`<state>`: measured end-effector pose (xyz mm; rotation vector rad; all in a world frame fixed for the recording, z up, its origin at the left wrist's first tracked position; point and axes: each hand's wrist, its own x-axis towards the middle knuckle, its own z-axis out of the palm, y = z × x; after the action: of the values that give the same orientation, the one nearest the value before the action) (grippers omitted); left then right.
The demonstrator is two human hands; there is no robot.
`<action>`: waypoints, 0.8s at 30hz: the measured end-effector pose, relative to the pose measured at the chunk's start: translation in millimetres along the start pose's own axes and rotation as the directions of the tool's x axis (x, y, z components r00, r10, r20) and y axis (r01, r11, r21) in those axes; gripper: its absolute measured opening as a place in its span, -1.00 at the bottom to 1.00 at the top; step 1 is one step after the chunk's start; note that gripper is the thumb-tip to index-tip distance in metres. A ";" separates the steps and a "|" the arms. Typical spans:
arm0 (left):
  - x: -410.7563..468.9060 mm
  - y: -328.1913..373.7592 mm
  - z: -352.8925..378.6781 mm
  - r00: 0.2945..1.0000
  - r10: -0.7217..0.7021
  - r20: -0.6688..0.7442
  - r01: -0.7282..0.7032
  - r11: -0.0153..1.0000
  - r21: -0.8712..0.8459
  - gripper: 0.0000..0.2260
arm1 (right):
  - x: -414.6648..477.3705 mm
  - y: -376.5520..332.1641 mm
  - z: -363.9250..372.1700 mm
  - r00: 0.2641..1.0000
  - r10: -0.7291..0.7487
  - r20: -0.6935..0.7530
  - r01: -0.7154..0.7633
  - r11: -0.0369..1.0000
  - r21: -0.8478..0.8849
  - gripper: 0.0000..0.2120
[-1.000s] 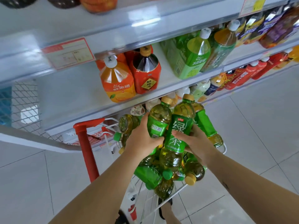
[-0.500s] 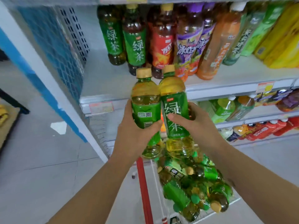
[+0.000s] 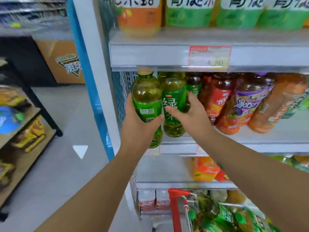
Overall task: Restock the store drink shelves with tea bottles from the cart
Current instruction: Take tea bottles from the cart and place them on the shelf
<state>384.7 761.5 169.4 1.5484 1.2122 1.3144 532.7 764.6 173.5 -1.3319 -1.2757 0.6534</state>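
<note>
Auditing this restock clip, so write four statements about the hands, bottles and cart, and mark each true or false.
1. The left hand holds a green-label bottle. True.
2. The right hand holds nothing. False: it holds a second green-label bottle.
3. The cart is empty. False: green bottles lie in it.
4. Red-label bottles stand on the shelf to the right of both hands. True.

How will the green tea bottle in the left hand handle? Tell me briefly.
The green tea bottle in the left hand looks full, so probably heavy for its size. Tall and narrow, it may tip if nudged on the shelf. Its round body would likely roll if laid down.
</note>
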 end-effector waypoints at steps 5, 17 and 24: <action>16.6 -8.4 8.1 0.999 0.042 0.004 -0.042 0.999 -0.012 -0.30 | 27.8 30.1 23.7 1.000 -0.011 -0.019 0.011 1.000 0.010 -0.46; 40.6 -36.9 23.6 0.999 0.039 0.006 -0.039 0.999 0.025 -0.29 | 41.9 63.8 30.0 0.954 -0.230 -0.190 0.130 0.894 -0.429 -0.50; 36.9 -47.4 23.7 1.000 0.000 0.024 -0.001 0.998 0.058 -0.48 | 44.4 68.8 34.9 0.949 -0.141 -0.281 0.077 0.971 -0.227 -0.61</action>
<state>399.9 810.3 129.9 1.6006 1.2446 1.2673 533.0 831.3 114.6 -1.4596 -1.1867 0.2308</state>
